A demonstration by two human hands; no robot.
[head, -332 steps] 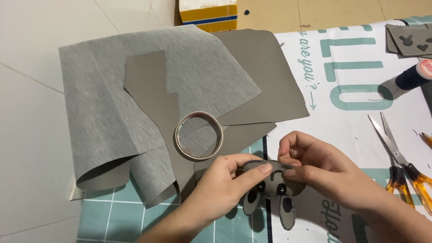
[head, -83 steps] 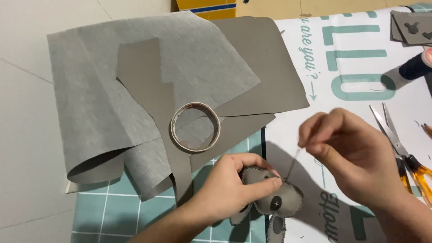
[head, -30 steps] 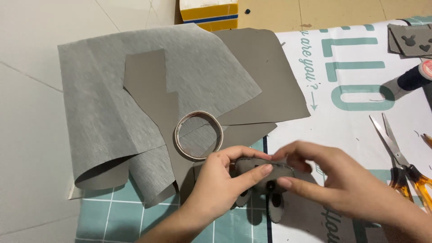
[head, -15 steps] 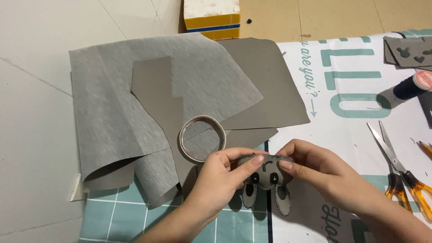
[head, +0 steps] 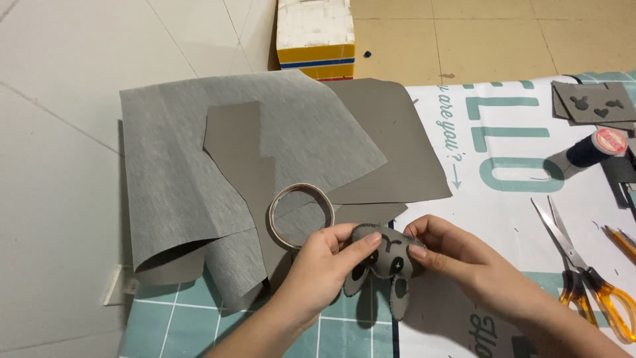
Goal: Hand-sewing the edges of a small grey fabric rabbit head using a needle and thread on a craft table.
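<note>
Both hands hold a small grey felt animal figure (head: 389, 260) with dark stitched eyes and two hanging ears, low in the middle of the head view. My left hand (head: 329, 264) pinches its left side with thumb and fingers. My right hand (head: 457, 260) grips its right side, thumb on the face. The figure hangs just above a teal cutting mat (head: 199, 325). A roll of tape (head: 301, 213) lies just left of my left hand, on the grey sheets.
Large grey felt sheets (head: 199, 166) and a brown-grey sheet (head: 391, 146) cover the left and centre. Orange-handled scissors (head: 583, 265), a dark thread spool (head: 593, 147), cut felt scraps (head: 593, 105) and pencils (head: 623, 242) lie at the right. A white and yellow box (head: 315, 40) stands behind.
Earlier my right hand was raised away from the figure, pulling a thread. It came back down, and now both hands hold the figure. The view has shifted slightly.
</note>
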